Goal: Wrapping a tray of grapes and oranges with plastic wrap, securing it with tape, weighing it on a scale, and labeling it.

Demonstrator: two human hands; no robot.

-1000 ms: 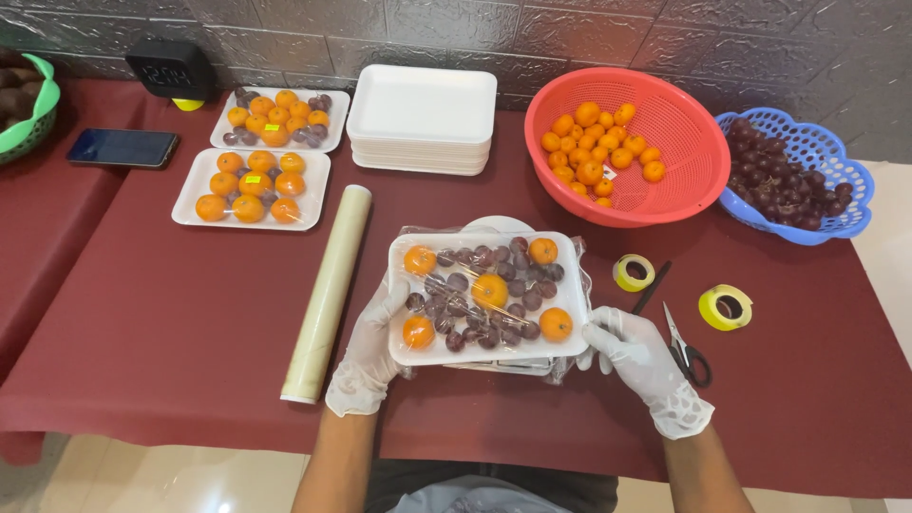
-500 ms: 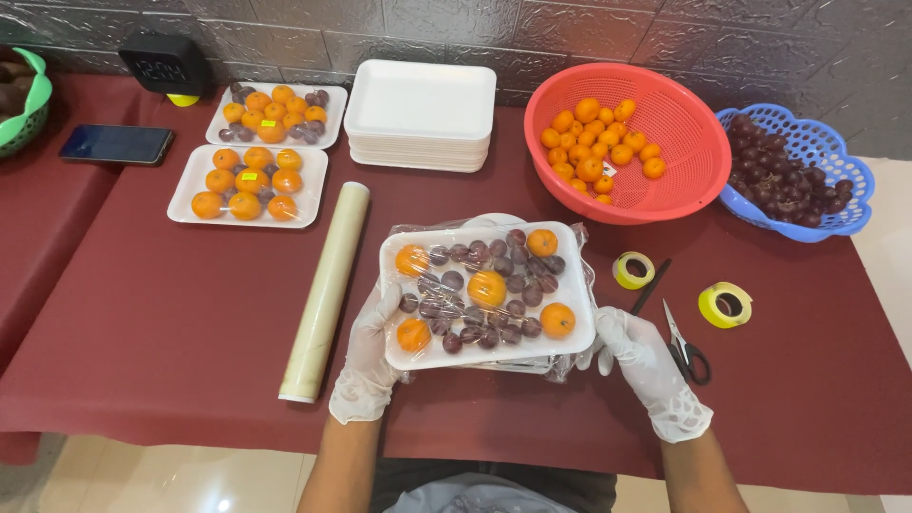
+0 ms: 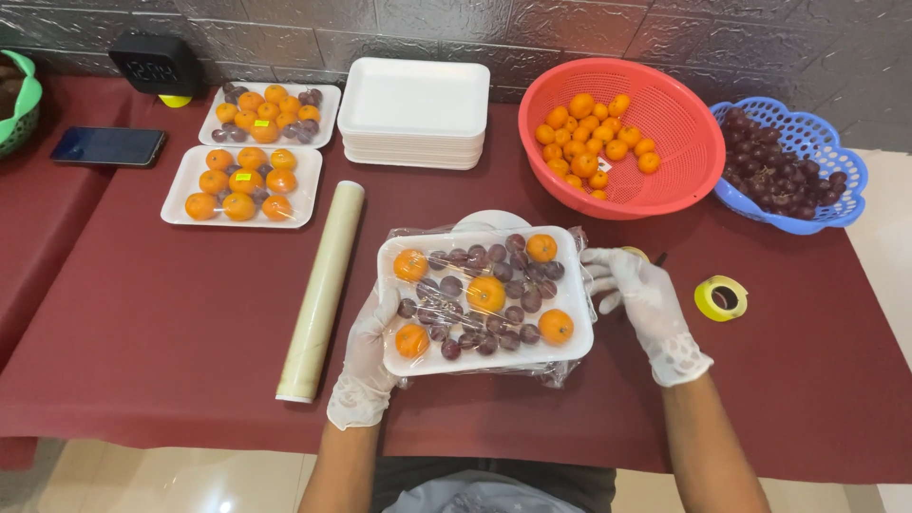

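Head view: white foam tray of oranges and grapes (image 3: 484, 300), film-wrapped, gripped near table's front edge by gloved left hand (image 3: 366, 366) and right hand (image 3: 646, 309); wrapping step, film tucking due.

The left hand (image 3: 366, 366) has its fingers tucked out of sight under the white tray of fruit (image 3: 484, 299), so the grip there can't be read from above. The right hand (image 3: 646, 309) covers the tray's right edge, and whether it pinches the film or only touches it is unclear. A yellow tape roll (image 3: 635, 253) peeks out behind those knuckles, mostly hidden. A white round object (image 3: 489, 220) shows only as an arc behind the tray. The green basket (image 3: 21, 104) is cut off by the left edge of the view, its contents unclear. The table (image 3: 161, 332) runs out of view on the left. The black box (image 3: 157, 65) has a face too dim to read, with a yellow thing (image 3: 175, 100) half hidden under it.
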